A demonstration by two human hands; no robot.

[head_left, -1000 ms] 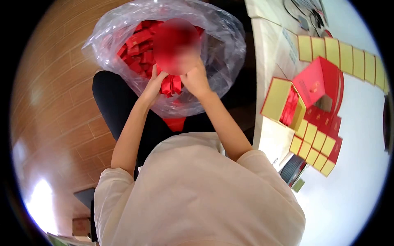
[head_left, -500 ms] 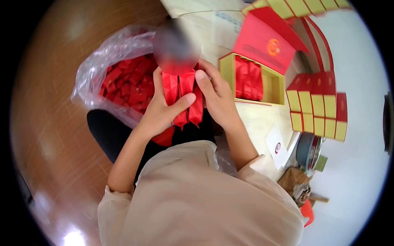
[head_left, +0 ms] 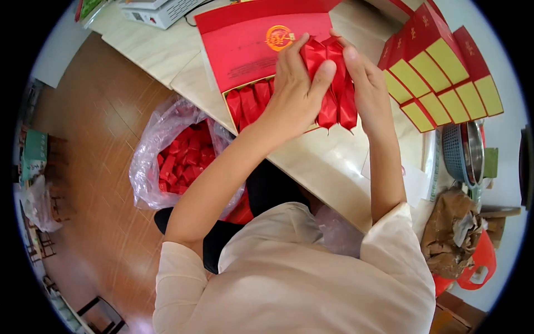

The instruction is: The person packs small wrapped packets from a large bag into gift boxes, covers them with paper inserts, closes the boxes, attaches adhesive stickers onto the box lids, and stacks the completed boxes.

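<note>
Between my two hands is a small row of red foil packets, upright side by side with pointed ends toward me. My left hand presses them from the left, thumb across the front. My right hand closes on their right side, fingers over the top. They are held over the right part of an open gift box, whose red lid with a gold emblem stands raised behind. More red packets lie in the box's left part. My hands hide much of the box's right part.
A clear plastic bag full of loose red packets sits at the table's left side. Stacked red-and-yellow boxes stand at the right. Beyond them are a blue-grey basket and crumpled brown paper. The marble-patterned table extends toward me.
Both hands have carried the red packets from beside the bag, rightward to over the open box. The view has turned, so the box now appears nearer the middle.
</note>
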